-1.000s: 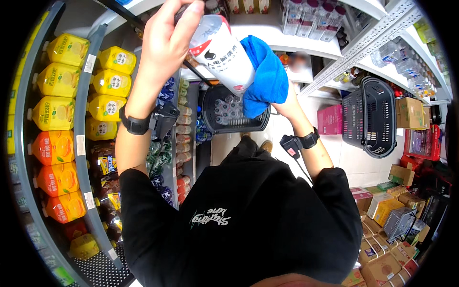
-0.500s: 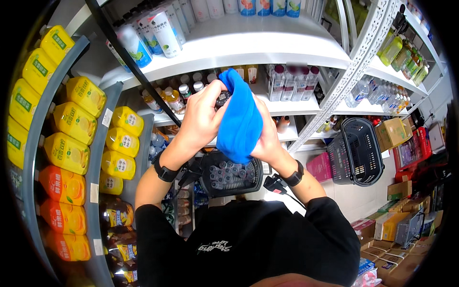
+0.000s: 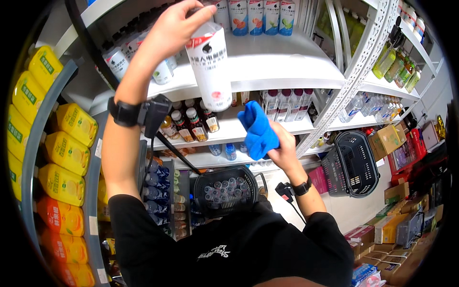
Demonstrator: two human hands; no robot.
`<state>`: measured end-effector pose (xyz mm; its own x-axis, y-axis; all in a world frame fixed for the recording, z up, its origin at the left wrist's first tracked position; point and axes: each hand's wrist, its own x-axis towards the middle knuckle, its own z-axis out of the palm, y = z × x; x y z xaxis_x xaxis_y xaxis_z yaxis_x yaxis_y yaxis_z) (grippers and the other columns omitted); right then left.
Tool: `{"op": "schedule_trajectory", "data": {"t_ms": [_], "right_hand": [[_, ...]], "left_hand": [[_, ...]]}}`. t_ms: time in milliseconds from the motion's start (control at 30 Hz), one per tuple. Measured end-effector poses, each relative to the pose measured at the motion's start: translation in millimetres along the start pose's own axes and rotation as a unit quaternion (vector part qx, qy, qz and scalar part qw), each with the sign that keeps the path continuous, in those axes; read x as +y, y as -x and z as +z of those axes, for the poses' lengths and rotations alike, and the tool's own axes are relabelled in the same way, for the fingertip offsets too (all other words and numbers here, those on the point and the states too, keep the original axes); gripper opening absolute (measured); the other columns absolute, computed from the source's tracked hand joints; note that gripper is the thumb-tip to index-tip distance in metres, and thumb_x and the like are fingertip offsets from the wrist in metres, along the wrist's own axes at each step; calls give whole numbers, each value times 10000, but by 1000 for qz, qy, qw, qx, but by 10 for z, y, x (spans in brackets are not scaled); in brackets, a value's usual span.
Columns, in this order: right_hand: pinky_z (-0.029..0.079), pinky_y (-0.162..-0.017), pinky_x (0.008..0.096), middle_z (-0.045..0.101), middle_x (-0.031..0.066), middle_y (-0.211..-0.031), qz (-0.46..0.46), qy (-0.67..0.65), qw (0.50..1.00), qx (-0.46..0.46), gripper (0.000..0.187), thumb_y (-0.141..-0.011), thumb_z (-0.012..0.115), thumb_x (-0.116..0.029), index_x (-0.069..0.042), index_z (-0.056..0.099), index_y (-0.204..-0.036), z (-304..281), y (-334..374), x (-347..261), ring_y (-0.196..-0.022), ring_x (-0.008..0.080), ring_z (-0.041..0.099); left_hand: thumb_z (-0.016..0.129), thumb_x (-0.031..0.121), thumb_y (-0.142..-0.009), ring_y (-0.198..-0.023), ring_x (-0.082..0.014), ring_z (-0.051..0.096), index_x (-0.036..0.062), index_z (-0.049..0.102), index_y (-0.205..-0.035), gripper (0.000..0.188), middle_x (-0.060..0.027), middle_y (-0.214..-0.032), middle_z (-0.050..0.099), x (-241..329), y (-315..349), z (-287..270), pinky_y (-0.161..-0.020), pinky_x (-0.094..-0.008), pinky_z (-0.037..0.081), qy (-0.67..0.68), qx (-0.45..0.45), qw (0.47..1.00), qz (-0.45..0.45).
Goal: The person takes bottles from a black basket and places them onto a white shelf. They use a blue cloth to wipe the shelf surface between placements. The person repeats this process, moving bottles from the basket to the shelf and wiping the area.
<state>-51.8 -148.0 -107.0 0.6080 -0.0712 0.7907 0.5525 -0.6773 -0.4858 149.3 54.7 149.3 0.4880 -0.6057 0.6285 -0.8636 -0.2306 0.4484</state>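
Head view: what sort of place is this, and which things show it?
Probably a shop or its stockroom: drink bottles on white shelves, yellow jugs racked at left, and a black shopping basket.

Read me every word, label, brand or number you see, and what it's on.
I don't copy wording, but print shows here:
White bottle in left hand: dark characters.
Orange jugs: white characters.
Black shirt: white lettering.
White shelf tags: too small to read.
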Motion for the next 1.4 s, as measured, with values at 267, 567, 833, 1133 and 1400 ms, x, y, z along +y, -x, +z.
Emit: {"op": "schedule_trajectory", "data": {"t_ms": [267, 567, 833, 1133, 1400], "right_hand": [[509, -874, 356, 661, 193, -1122, -19, -8, 999, 42, 562, -713, 698, -35, 11, 550, -1253, -526, -439, 527, -995, 306, 674], [539, -827, 408, 670, 215, -1066, -43, -7, 997, 59, 520, -684, 734, -66, 22, 600, -1179, -804, -775, 1101, -947, 377, 672], [543, -790, 399, 675, 191, -1073, -79, -22, 997, 9, 492, -699, 725, -119, -1, 615, -1164, -942, -860, 1372, -920, 351, 679], [523, -726, 372, 668, 176, -1099, -77, -1, 996, -38, 520, -696, 700, -101, -23, 600, -1200, -1047, -853, 1447, -877, 329, 673], [537, -752, 390, 676, 200, -1080, -101, -6, 995, -7, 464, -712, 692, -102, 17, 622, -1155, -835, -908, 1312, -895, 343, 681]], "left_hand": [[533, 411, -966, -830, -270, 636, -29, 630, -1062, 460, -185, -919, 677, -549, -1006, 130, -786, -363, 489, -153, 57, 983, 86], [506, 416, -984, -1067, -263, 589, 10, 555, -1199, 461, -167, -1132, 633, -1466, -2007, 295, -942, -345, 439, -233, -60, 965, -106], [515, 436, -970, -835, -215, 587, 23, 558, -1180, 466, -121, -984, 626, -2300, -2531, 392, -772, -343, 477, -226, -83, 958, -152], [519, 441, -954, -1011, -371, 618, -10, 544, -1151, 493, -222, -1067, 649, -2454, -2667, 721, -866, -434, 484, -334, -63, 940, -28], [608, 441, -923, -587, -209, 573, 30, 567, -1086, 444, -113, -721, 599, -2007, -2311, 404, -574, -342, 465, -143, -94, 982, -74]]}}
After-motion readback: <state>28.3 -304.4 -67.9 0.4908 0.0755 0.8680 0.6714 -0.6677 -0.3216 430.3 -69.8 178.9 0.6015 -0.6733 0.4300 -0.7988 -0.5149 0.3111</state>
